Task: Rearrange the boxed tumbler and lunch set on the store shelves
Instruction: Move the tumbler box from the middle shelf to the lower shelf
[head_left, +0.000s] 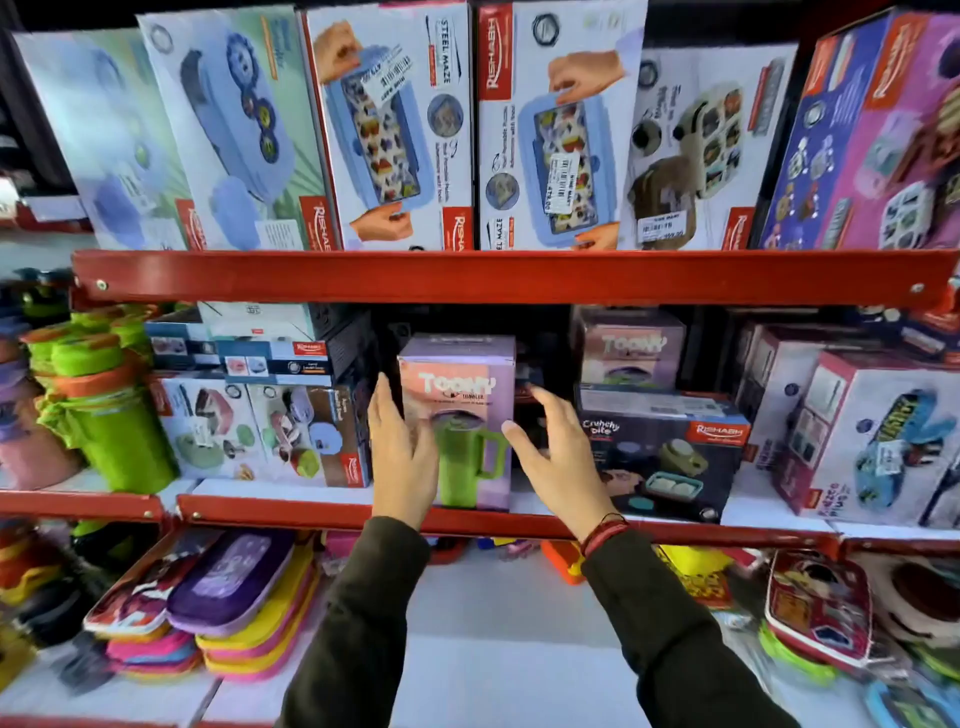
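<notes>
A lilac and pink boxed tumbler (462, 395), printed with a green mug, stands upright on the middle red shelf (291, 506). My left hand (402, 457) lies flat against the box's left front, fingers apart. My right hand (558, 457) hovers just off its right side, fingers spread, not gripping. To the right lies a dark "Crunchy Bite" lunch set box (665, 457), with a second lilac tumbler box (628, 351) standing on top of it.
The top shelf holds a row of upright lunch box cartons (395, 124). Stacked lunch set boxes (260, 431) and green bottles (109, 415) stand left of the tumbler, a white carton (878, 441) at the right. Pouches (228, 603) lie on the bottom shelf.
</notes>
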